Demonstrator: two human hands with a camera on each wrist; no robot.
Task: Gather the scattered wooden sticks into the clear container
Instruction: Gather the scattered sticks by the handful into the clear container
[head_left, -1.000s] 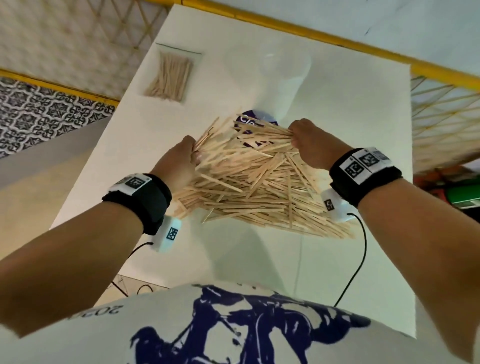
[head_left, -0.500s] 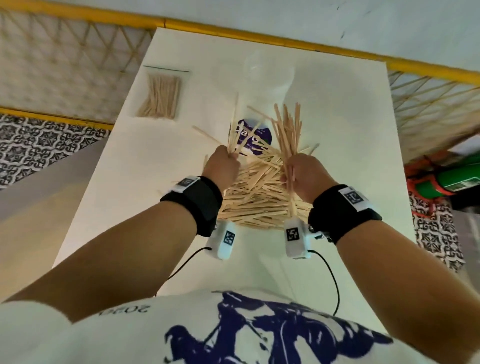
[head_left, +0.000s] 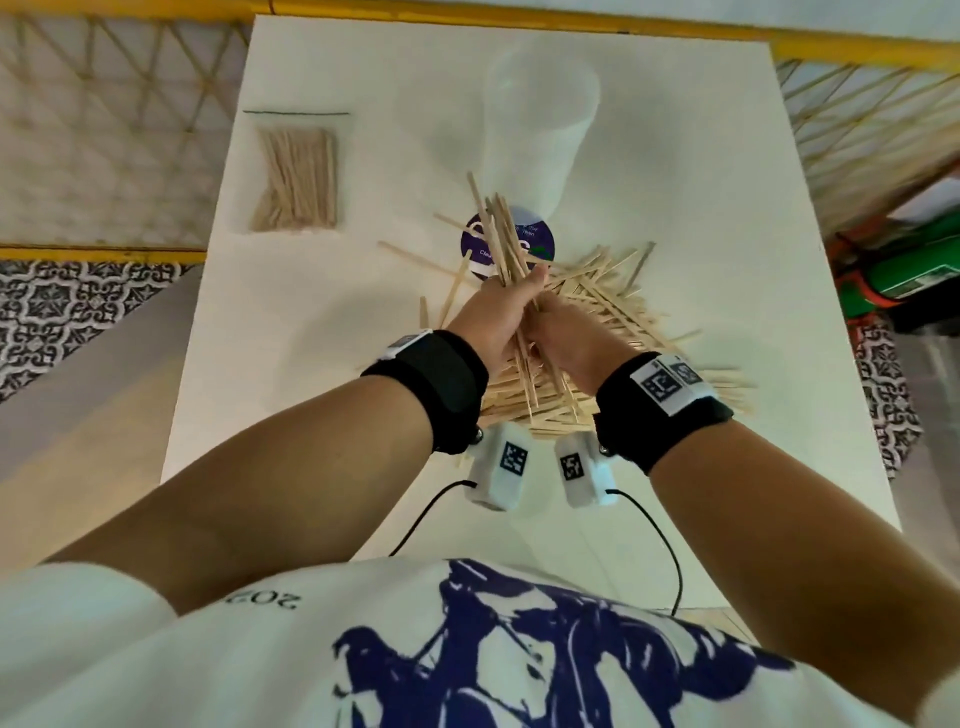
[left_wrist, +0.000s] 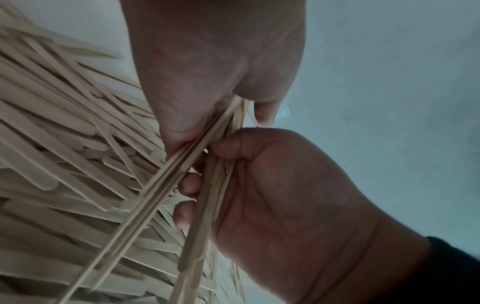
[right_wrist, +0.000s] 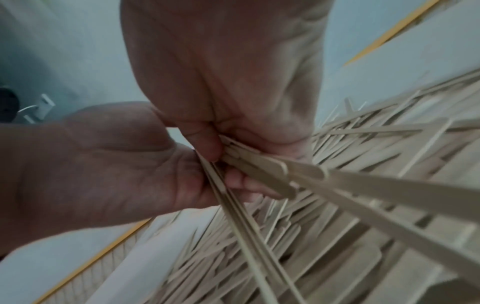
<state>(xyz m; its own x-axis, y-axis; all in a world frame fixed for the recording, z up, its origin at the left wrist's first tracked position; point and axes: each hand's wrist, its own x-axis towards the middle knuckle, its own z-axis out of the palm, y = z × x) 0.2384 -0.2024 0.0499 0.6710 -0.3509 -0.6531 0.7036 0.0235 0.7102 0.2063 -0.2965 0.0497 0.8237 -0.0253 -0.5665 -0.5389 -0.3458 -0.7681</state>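
Note:
A loose pile of flat wooden sticks (head_left: 613, 312) lies on the white table (head_left: 332, 364). Above it my left hand (head_left: 511, 299) and right hand (head_left: 545, 327) meet and both grip one bundle of sticks (head_left: 496, 234), whose ends fan up and away from me. In the left wrist view my left hand (left_wrist: 246, 115) pinches the bundle (left_wrist: 182, 174) against the right hand's fingers (left_wrist: 192, 185). The right wrist view has my right hand (right_wrist: 221, 152) curled on the same sticks (right_wrist: 259, 170). The clear container (head_left: 540, 119) stands just beyond, with a purple round label (head_left: 535, 241) at its base.
A clear bag of more sticks (head_left: 298, 179) lies at the far left of the table. A few stray sticks (head_left: 415, 254) lie left of the pile. A yellow rail (head_left: 519, 10) and lattice fencing run past the far edge. Cables trail from the wrist cameras (head_left: 498, 462).
My hands, apart at the pile's sides a second ago, each lifted a handful and have come together. The two handfuls are now one upright bundle.

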